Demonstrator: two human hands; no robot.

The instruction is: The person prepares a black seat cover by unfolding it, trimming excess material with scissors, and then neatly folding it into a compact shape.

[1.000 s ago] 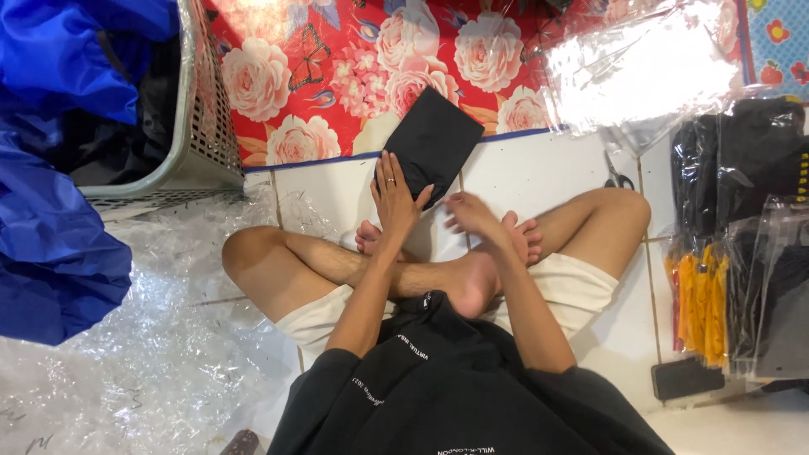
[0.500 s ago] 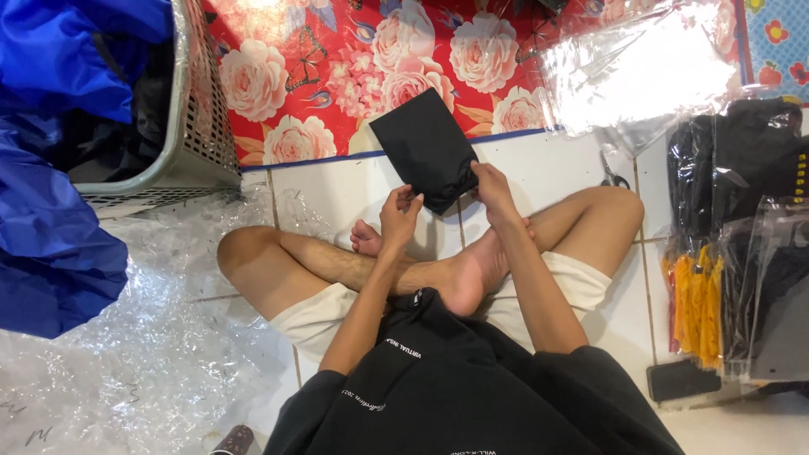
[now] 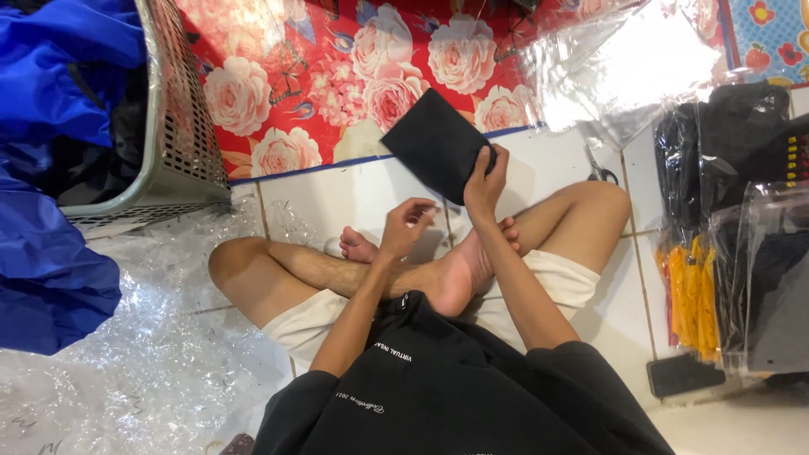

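I sit cross-legged on a white tiled floor. A flat black folded piece of cloth (image 3: 434, 141) lies tilted in front of my legs, partly over the edge of a red floral mat (image 3: 337, 76). My right hand (image 3: 484, 181) grips its near right corner. My left hand (image 3: 406, 226) hovers just below the cloth with its fingers curled and apart, holding nothing. My bare feet rest under both hands.
A grey plastic basket (image 3: 173, 126) with blue fabric (image 3: 50, 168) stands at the left. Crumpled clear plastic (image 3: 126, 371) covers the floor at lower left. Clear bags (image 3: 624, 59) lie at the top right; packed black garments (image 3: 742, 194), yellow items (image 3: 691, 295) and scissors (image 3: 600, 168) are at the right.
My right hand moved up from my foot and took hold of the black cloth's corner. My left hand came off the cloth and drew back toward my legs. The cloth shifted slightly.
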